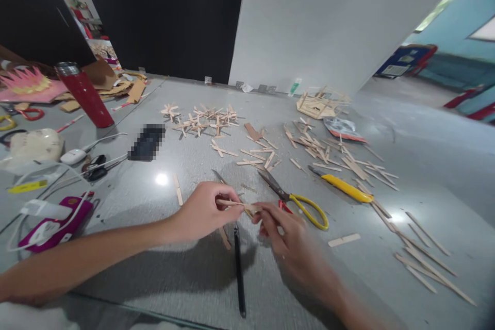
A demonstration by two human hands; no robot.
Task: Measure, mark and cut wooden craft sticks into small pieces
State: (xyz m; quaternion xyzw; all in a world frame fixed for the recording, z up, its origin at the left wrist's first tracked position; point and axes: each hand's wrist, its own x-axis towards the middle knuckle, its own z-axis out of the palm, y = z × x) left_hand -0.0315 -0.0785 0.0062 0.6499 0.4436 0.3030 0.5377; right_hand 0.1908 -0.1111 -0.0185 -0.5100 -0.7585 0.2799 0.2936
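Between my two hands, above the grey table, is a thin wooden craft stick [235, 203]. My left hand [207, 211] pinches it between thumb and fingers. At its other end the fingers of my right hand [284, 229] are closed on the stick; their tips are partly hidden. Below the hands lies a slim black-handled tool [240, 273]. Scissors with yellow handles [288, 196] rest open just beyond my right hand. A single notched stick [178, 190] lies to the left, and another stick [344, 240] to the right.
Loose stick pieces [207, 119] and a yellow cutter knife [346, 187] lie farther back. A small stick-built frame [320, 105] stands near the wall. On the left are a red bottle [85, 95], a phone [147, 142] and a purple power strip [58, 224] with cables.
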